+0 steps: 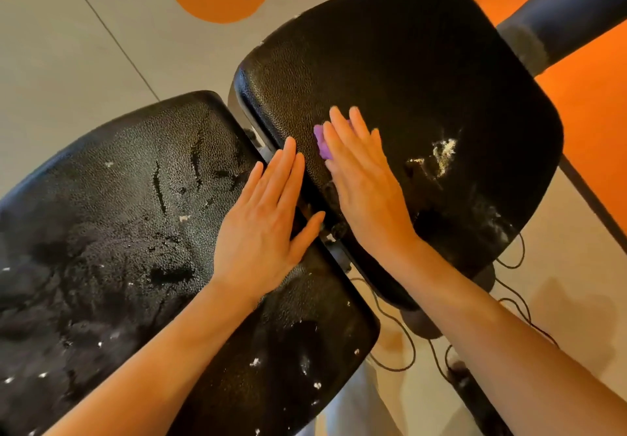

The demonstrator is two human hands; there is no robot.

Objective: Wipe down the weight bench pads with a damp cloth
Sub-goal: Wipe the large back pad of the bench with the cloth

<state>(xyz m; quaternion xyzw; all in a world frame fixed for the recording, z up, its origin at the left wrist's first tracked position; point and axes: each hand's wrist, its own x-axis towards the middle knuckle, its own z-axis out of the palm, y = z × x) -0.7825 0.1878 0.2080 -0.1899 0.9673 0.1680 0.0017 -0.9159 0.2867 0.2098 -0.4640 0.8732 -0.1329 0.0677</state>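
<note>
Bench pads, black, pebbled: near pad (112, 232) flecked white, left hand (261, 222) flat and open on its edge. Right hand (363, 177) flat, fingers extended, pressing purple cloth (320, 142) onto far pad (407, 72), worn patch (441, 155) beside it.

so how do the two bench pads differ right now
The left pad is beaded with wet streaks and white flecks; the right pad looks mostly dry, with one crumbly pale patch. The left hand lies bare on the left pad; the right hand presses a purple cloth on the right pad. Both are black and pebbled.
</note>
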